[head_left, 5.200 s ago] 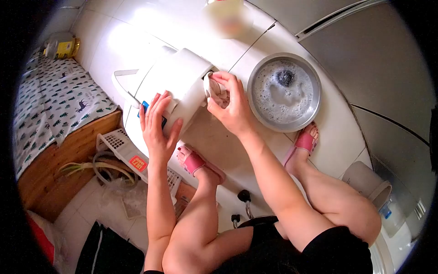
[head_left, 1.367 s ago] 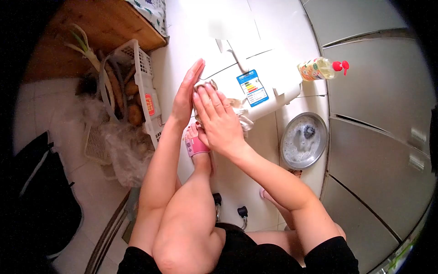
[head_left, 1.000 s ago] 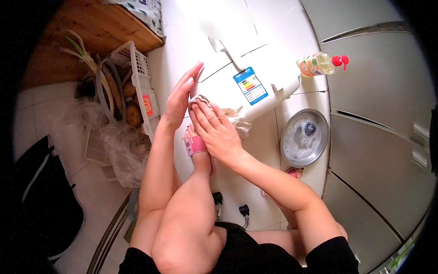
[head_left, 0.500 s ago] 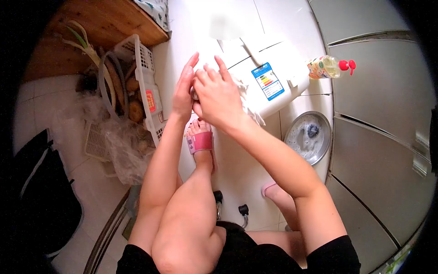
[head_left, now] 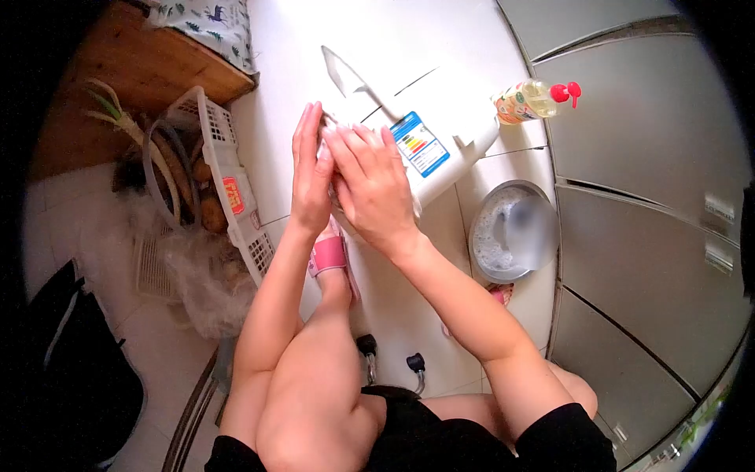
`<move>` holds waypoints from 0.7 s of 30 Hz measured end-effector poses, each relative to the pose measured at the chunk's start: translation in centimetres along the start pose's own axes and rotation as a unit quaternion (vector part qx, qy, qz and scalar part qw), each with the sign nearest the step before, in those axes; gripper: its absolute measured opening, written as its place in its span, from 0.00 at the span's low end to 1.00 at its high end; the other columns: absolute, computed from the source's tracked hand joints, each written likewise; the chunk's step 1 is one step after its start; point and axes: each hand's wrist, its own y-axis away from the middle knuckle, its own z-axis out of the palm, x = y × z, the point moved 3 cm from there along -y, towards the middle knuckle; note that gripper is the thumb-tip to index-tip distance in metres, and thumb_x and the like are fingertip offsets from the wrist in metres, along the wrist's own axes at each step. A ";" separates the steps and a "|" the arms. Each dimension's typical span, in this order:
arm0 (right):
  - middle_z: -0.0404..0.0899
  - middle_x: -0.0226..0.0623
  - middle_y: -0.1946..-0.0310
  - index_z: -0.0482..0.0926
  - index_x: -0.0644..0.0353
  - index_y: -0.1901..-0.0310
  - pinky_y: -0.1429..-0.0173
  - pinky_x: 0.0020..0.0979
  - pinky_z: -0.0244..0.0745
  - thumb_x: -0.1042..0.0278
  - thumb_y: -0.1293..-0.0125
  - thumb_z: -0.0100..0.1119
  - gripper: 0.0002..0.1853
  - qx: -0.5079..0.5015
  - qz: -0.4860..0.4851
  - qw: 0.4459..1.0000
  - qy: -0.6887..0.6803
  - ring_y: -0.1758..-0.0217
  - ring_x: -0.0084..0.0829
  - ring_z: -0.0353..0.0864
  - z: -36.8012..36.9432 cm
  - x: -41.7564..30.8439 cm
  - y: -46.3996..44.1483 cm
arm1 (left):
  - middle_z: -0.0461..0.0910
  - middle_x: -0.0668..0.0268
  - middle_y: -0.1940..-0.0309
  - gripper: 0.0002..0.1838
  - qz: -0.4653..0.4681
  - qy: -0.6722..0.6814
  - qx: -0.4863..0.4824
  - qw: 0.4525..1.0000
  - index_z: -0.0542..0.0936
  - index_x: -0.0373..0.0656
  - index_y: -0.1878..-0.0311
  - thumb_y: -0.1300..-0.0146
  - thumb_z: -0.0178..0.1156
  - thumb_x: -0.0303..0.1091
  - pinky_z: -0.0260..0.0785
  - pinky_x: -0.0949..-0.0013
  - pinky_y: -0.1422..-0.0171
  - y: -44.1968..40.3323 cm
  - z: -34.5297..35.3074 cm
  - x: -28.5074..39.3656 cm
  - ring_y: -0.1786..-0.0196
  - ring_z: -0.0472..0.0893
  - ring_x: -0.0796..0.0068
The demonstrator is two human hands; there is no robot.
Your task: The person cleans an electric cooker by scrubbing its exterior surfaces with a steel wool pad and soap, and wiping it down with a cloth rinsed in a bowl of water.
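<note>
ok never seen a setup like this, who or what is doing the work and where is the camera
No robot here: these are a person's bare hands. The camera is worn on the head, looking forward and down. The left hand and right hand are close together at one end of a white appliance with a blue-edged label. What is between them is mostly hidden, so I can't tell what they hold. Also on the tiled floor are a metal basin of suds, partly blurred, a red-topped bottle and a white basket.
</note>
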 end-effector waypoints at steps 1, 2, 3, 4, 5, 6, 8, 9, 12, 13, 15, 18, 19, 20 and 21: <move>0.75 0.39 0.40 0.76 0.53 0.37 0.19 0.55 0.48 0.68 0.37 0.62 0.25 -0.004 0.016 1.000 -0.018 0.29 0.44 0.68 -0.7 0.4 0.6 | 0.58 0.53 0.23 0.32 0.008 -0.035 -0.013 0.999 0.61 0.41 0.23 0.23 0.43 0.50 0.43 0.57 0.18 -0.2 0.3 0.3 0.21 0.57 0.56; 0.77 0.33 0.43 0.79 0.51 0.40 0.25 0.52 0.56 0.67 0.38 0.65 0.23 0.007 0.002 1.000 0.030 0.33 0.42 0.71 -1.6 0.7 1.2 | 0.59 0.53 0.24 0.31 0.022 -0.083 -0.022 0.996 0.62 0.42 0.24 0.23 0.44 0.49 0.43 0.56 0.18 -0.4 0.5 0.5 0.22 0.58 0.55; 0.77 0.32 0.44 0.80 0.50 0.42 0.28 0.50 0.58 0.67 0.39 0.65 0.22 0.019 0.019 0.999 0.042 0.36 0.41 0.71 -2.4 0.9 2.0 | 0.60 0.52 0.24 0.30 0.041 -0.139 -0.031 0.989 0.63 0.43 0.24 0.24 0.44 0.48 0.43 0.55 0.18 -0.6 0.7 0.6 0.22 0.58 0.53; 0.78 0.30 0.45 0.81 0.50 0.43 0.32 0.49 0.61 0.67 0.39 0.66 0.20 0.033 0.033 0.997 0.056 0.38 0.40 0.72 -2.9 1.0 2.9 | 0.60 0.51 0.24 0.30 0.061 -0.191 -0.034 0.979 0.64 0.44 0.24 0.24 0.45 0.47 0.42 0.54 0.18 -0.6 0.9 0.6 0.22 0.59 0.52; 0.78 0.29 0.46 0.82 0.49 0.45 0.35 0.47 0.63 0.67 0.40 0.66 0.19 0.045 0.048 0.996 0.068 0.41 0.39 0.73 -3.5 1.3 3.4 | 0.61 0.51 0.25 0.29 0.077 -0.243 -0.033 0.966 0.65 0.44 0.25 0.24 0.46 0.46 0.42 0.53 0.18 -0.5 1.3 0.5 0.22 0.59 0.51; 0.79 0.26 0.51 0.83 0.49 0.49 0.43 0.41 0.63 0.68 0.41 0.67 0.17 0.075 0.059 0.993 0.071 0.46 0.36 0.73 -4.1 1.6 3.5 | 0.63 0.51 0.26 0.29 0.100 -0.300 -0.021 0.948 0.68 0.48 0.26 0.25 0.49 0.49 0.43 0.47 0.19 -0.2 1.7 0.4 0.24 0.62 0.49; 0.79 0.27 0.52 0.83 0.49 0.50 0.43 0.39 0.64 0.69 0.42 0.67 0.17 0.075 0.086 0.993 0.038 0.47 0.35 0.73 -4.4 2.0 3.8 | 0.63 0.51 0.26 0.32 0.118 -0.331 -0.004 0.936 0.66 0.48 0.25 0.26 0.50 0.53 0.42 0.43 0.19 0.6 2.3 0.3 0.24 0.62 0.49; 0.79 0.27 0.53 0.83 0.50 0.50 0.44 0.39 0.65 0.69 0.42 0.68 0.16 0.075 0.101 0.992 0.022 0.47 0.35 0.74 -4.6 2.2 4.0 | 0.63 0.51 0.26 0.33 0.126 -0.346 0.004 0.930 0.65 0.48 0.24 0.26 0.50 0.56 0.42 0.41 0.19 0.8 2.5 0.2 0.24 0.62 0.50; 0.75 0.38 0.56 0.80 0.53 0.49 0.44 0.43 0.66 0.69 0.39 0.65 0.15 0.154 0.165 0.974 -0.036 0.49 0.40 0.73 -4.9 4.4 4.8 | 0.61 0.51 0.26 0.47 0.133 -0.332 0.026 0.934 0.58 0.46 0.22 0.37 0.63 0.61 0.42 0.35 0.21 1.2 3.0 0.3 0.23 0.61 0.49; 0.74 0.39 0.57 0.80 0.54 0.49 0.44 0.44 0.66 0.69 0.38 0.64 0.15 0.191 0.192 0.961 -0.061 0.50 0.41 0.73 -5.1 5.1 5.1 | 0.61 0.50 0.26 0.50 0.128 -0.334 0.033 0.933 0.57 0.46 0.22 0.40 0.66 0.61 0.42 0.35 0.21 1.2 3.3 0.6 0.23 0.61 0.49; 0.73 0.42 0.56 0.79 0.56 0.49 0.43 0.45 0.65 0.69 0.36 0.61 0.14 0.177 0.188 0.966 -0.012 0.50 0.43 0.73 -5.1 5.3 5.0 | 0.60 0.50 0.26 0.54 0.119 -0.390 0.011 0.913 0.56 0.42 0.22 0.44 0.71 0.59 0.44 0.34 0.21 1.4 3.6 0.7 0.23 0.60 0.48; 0.72 0.41 0.55 0.79 0.56 0.49 0.41 0.46 0.64 0.67 0.35 0.60 0.13 0.149 0.187 0.965 0.106 0.47 0.43 0.72 -5.4 5.5 2.7 | 0.59 0.50 0.25 0.54 0.107 -0.389 0.002 0.915 0.56 0.39 0.22 0.44 0.70 0.58 0.44 0.35 0.22 1.2 3.9 0.5 0.23 0.59 0.48; 0.73 0.40 0.54 0.80 0.57 0.49 0.39 0.47 0.62 0.66 0.34 0.59 0.13 0.135 0.204 0.960 0.134 0.46 0.43 0.71 -5.4 6.0 1.4 | 0.59 0.50 0.26 0.53 0.101 -0.396 0.000 0.913 0.56 0.39 0.23 0.43 0.70 0.57 0.46 0.36 0.22 1.3 3.9 0.6 0.23 0.59 0.48; 0.73 0.40 0.53 0.80 0.57 0.48 0.38 0.48 0.60 0.65 0.34 0.59 0.14 0.122 0.221 0.954 0.162 0.45 0.43 0.69 -5.4 6.6 -0.1 | 0.59 0.49 0.26 0.53 0.096 -0.402 -0.003 0.911 0.57 0.38 0.23 0.43 0.70 0.57 0.47 0.38 0.21 1.6 4.0 0.7 0.23 0.59 0.47; 0.73 0.39 0.52 0.81 0.58 0.48 0.36 0.49 0.58 0.64 0.33 0.58 0.15 0.110 0.235 0.947 0.191 0.43 0.43 0.68 -5.2 7.2 -1.5 | 0.59 0.48 0.26 0.53 0.094 -0.406 -0.005 0.909 0.57 0.37 0.23 0.43 0.71 0.56 0.48 0.39 0.21 1.7 3.8 0.7 0.24 0.59 0.47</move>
